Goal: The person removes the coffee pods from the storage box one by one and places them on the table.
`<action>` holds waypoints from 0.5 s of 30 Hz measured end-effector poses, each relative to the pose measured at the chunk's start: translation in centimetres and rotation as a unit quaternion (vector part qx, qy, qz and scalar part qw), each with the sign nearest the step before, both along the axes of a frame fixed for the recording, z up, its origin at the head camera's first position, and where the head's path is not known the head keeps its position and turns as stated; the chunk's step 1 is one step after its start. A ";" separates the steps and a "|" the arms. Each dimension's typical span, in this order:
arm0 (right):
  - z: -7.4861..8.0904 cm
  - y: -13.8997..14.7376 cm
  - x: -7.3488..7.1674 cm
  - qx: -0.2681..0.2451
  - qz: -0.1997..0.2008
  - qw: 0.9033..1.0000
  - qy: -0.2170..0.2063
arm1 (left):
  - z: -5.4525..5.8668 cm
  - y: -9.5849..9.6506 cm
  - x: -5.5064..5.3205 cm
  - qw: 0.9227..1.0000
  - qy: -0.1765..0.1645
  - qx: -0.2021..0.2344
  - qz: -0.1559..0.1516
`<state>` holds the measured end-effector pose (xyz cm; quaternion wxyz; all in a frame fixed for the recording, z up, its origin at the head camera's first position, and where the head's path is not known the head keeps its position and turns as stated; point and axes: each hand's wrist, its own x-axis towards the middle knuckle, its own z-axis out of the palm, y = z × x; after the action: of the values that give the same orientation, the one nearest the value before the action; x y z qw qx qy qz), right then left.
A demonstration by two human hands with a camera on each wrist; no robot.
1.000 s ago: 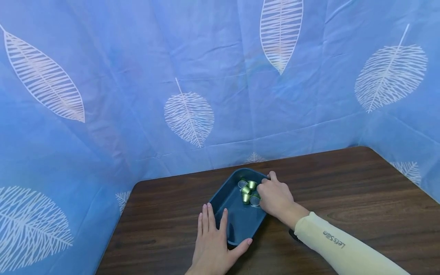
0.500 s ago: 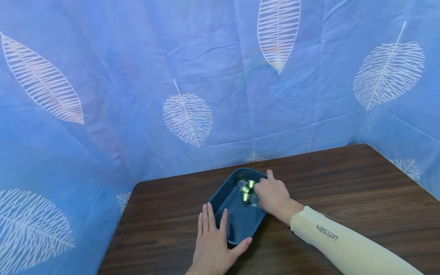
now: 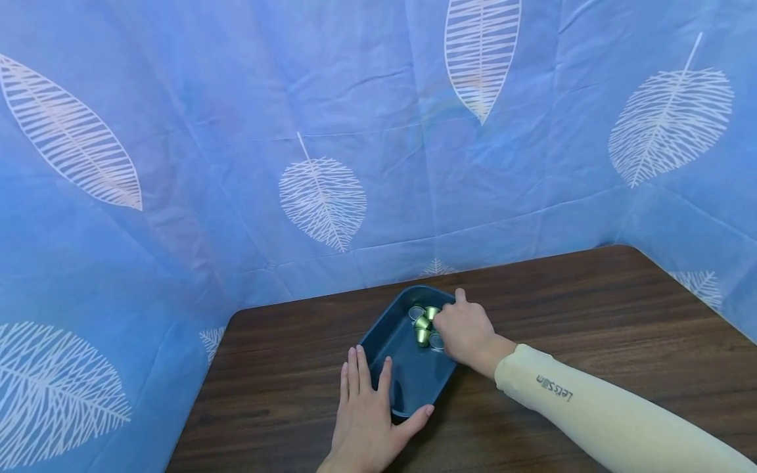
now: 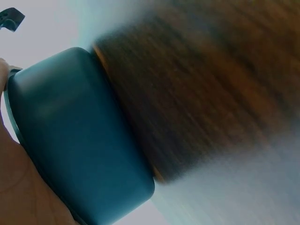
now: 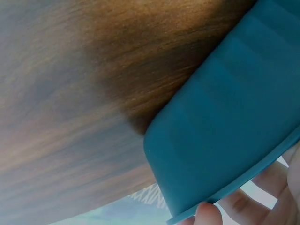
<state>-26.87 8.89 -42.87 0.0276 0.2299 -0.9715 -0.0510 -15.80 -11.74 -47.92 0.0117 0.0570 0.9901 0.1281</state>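
A dark blue rectangular tray [image 3: 408,374] lies slanted on the brown table. Inside its far half are several green coffee capsules [image 3: 422,336], some standing with pale lids up. My left hand [image 3: 363,420] rests against the tray's near left corner, fingers straight along the left rim and thumb stretched past the near end. My right hand [image 3: 464,332] grips the right rim near the far end. In the right wrist view its fingers [image 5: 243,206] show on both sides of the rim. Its curled knuckles overlap the capsules in the head view, and what lies beneath them is hidden.
The wooden table [image 3: 562,315] extends on both sides of the tray, with its far edge close behind it. A blue curtain [image 3: 378,164] with white leaf prints hangs behind and beside the table. A pale yellow sleeve [image 3: 591,401] covers the right forearm.
My right hand and forearm have shifted slightly left, covering a little more of the capsules. The left hand, tray and capsules keep their places.
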 end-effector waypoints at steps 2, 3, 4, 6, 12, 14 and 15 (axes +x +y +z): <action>0.0 0.0 0.0 0.005 0.002 1.000 0.002 | 0.0 0.0 0.0 1.000 0.002 0.000 0.000; 0.1 -0.1 0.1 0.008 0.003 1.000 0.002 | 0.0 0.1 0.0 1.000 0.004 0.000 0.000; 0.0 -0.1 0.1 0.011 0.002 1.000 0.003 | 0.0 0.1 0.0 1.000 0.005 0.001 0.000; 0.0 -0.1 0.1 0.014 0.002 1.000 0.006 | 0.1 0.1 0.0 1.000 0.006 0.000 0.001; -0.2 0.0 0.1 0.013 0.005 1.000 0.010 | 0.1 0.2 0.1 1.000 0.001 0.002 0.005; -0.3 0.0 0.1 0.010 0.006 1.000 0.009 | 0.1 0.3 0.2 1.000 0.002 0.003 0.005; -0.3 0.0 0.1 0.008 0.006 1.000 0.008 | 0.1 0.3 0.2 1.000 0.003 0.003 0.005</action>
<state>-26.79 8.90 -43.18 0.0341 0.2358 -0.9693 -0.0601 -15.64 -11.46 -47.82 0.0080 0.0528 0.9900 0.1309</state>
